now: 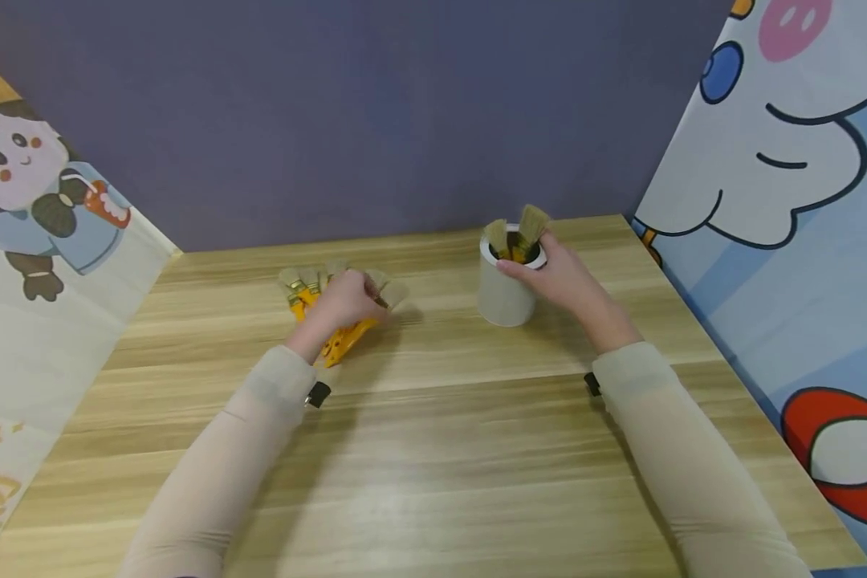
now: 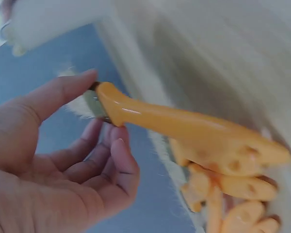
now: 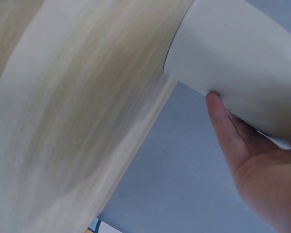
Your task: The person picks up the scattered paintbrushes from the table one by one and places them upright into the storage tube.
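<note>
Pinched by the metal band between the thumb and fingers of my left hand (image 1: 345,299) is a paintbrush (image 2: 184,121) with an orange handle and pale bristles. Several more orange-handled paintbrushes (image 1: 299,291) lie fanned on the table beneath and beside that hand. Toward the right stands a white cylindrical container (image 1: 504,299), upright, with two paintbrushes (image 1: 531,225) visible in it, bristles up. My right hand (image 1: 565,277) grips the container near its rim, thumb at the front. In the right wrist view, a finger presses along the container's outer wall (image 3: 233,53).
The light wood-grain table (image 1: 419,474) ends at a dark blue-grey wall panel (image 1: 376,120) behind. Cartoon-printed panels (image 1: 751,185) flank it on the right and left. The container stands near the back edge.
</note>
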The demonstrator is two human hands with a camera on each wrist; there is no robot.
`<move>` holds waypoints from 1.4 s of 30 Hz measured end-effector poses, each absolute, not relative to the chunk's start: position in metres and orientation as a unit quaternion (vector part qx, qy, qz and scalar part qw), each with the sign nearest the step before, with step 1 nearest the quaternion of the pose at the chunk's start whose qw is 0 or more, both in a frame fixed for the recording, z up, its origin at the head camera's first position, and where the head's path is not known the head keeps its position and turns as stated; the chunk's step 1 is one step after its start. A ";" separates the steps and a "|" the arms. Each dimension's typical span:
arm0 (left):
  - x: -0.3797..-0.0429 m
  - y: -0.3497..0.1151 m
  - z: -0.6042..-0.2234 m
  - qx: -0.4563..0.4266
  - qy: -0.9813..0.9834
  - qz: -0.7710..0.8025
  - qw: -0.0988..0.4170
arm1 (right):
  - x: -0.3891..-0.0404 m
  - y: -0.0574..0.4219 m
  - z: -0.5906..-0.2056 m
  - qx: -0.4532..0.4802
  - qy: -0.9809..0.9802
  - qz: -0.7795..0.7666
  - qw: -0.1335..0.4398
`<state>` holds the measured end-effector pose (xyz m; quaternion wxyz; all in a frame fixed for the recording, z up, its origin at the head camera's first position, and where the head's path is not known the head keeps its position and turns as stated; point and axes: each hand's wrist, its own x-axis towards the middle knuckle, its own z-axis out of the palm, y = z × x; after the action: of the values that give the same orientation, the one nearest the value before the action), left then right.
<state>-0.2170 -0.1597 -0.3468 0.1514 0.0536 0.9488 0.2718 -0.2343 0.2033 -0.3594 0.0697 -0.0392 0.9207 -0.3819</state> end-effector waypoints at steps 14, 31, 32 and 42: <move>-0.226 -0.119 -0.274 0.068 0.827 0.559 0.004 | -0.234 0.203 -0.356 -0.038 0.920 -0.384 0.072; -0.230 -0.038 -0.251 0.166 0.732 0.652 -0.104 | -0.234 0.202 -0.354 -0.030 0.924 -0.375 0.075; -0.231 -0.034 -0.252 0.173 0.741 0.641 -0.103 | -0.234 0.202 -0.354 -0.031 0.924 -0.373 0.075; -0.235 -0.004 -0.273 0.224 0.836 0.500 -0.009 | -0.234 0.203 -0.355 -0.042 0.920 -0.381 0.076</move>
<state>-0.2352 -0.0042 -0.2727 -0.0088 0.2243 0.8364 0.5001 -0.2340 0.2029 -0.3552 0.0761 -0.0417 0.9203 -0.3814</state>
